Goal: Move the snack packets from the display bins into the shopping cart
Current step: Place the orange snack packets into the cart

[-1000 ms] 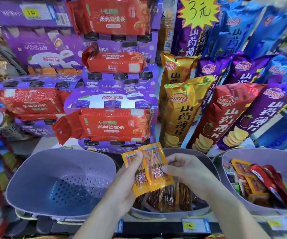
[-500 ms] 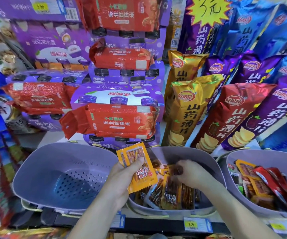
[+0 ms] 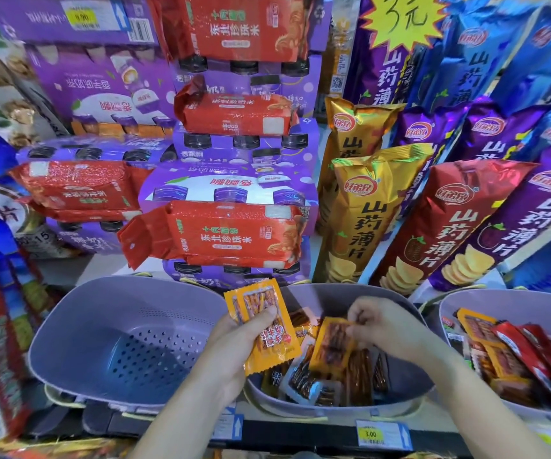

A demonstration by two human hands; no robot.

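The left thumb (image 3: 263, 315) lies flat across the printed face of an orange snack packet (image 3: 267, 332), with the other fingers curled behind it, so the left hand (image 3: 234, 347) grips it firmly. I cannot tell whether that is one packet or a few stacked. It stands nearly upright, its long axis running from the heel of the hand up toward the shelf, with the top end leaning a little to the left. It is held above the near-left rim of the middle bin (image 3: 410, 384).

On the other side, the right fingertips (image 3: 355, 321) pinch the top edge of a second orange packet (image 3: 332, 347). The right hand (image 3: 388, 327) is bunched over it. This packet hangs lengthwise from the pinch, tilted so its lower end swings left and sits among the loose packets (image 3: 304, 382) in the middle bin.

The left bin (image 3: 68, 326), lilac with a perforated floor, sits just beside it. The right bin (image 3: 526, 306) holds red and orange packets. Behind them stand tall chip bags (image 3: 363, 213) and red rice packs (image 3: 221, 233) on purple boxes. A yellow price tag (image 3: 370, 434) hangs on the shelf edge below.
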